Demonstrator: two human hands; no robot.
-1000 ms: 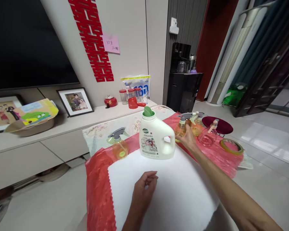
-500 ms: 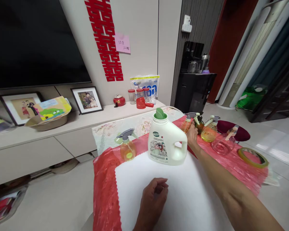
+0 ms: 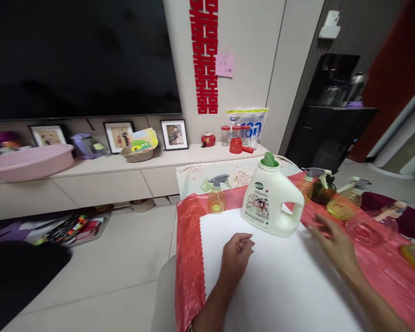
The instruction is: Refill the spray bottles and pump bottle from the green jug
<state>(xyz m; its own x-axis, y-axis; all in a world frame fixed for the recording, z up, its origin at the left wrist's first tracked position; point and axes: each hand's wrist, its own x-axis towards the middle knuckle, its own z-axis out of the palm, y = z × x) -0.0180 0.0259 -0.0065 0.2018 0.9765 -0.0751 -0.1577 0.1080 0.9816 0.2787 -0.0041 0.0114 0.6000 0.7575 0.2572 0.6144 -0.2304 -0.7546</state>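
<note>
My left hand [image 3: 237,254] hovers over the white cloth [image 3: 280,276], its fingers curled inward, nothing seen in it. Over the cloth's right side is my right hand [image 3: 333,240], fingers apart and holding nothing. Between and beyond them a pale detergent jug [image 3: 259,203] stands upright, a green piece [image 3: 269,159] in its open neck. An amber spray bottle [image 3: 216,199] with a grey head is left of the jug. Right of it stand another orange spray bottle [image 3: 306,186], a dark one [image 3: 322,190], a yellow one [image 3: 342,203] and a clear pinkish bottle [image 3: 371,228].
Red plastic sheeting [image 3: 188,249] lies under the cloth. A tape roll [image 3: 413,260] is at the right edge. Behind, a long cabinet [image 3: 103,182] holds a pink basin [image 3: 31,162], framed pictures, red-lidded jars [image 3: 225,136] and a red pot [image 3: 208,139].
My right hand has come away from the spray bottles at the back, back toward me, and its fingers have opened. The view has turned left. My left hand stays curled over the cloth.
</note>
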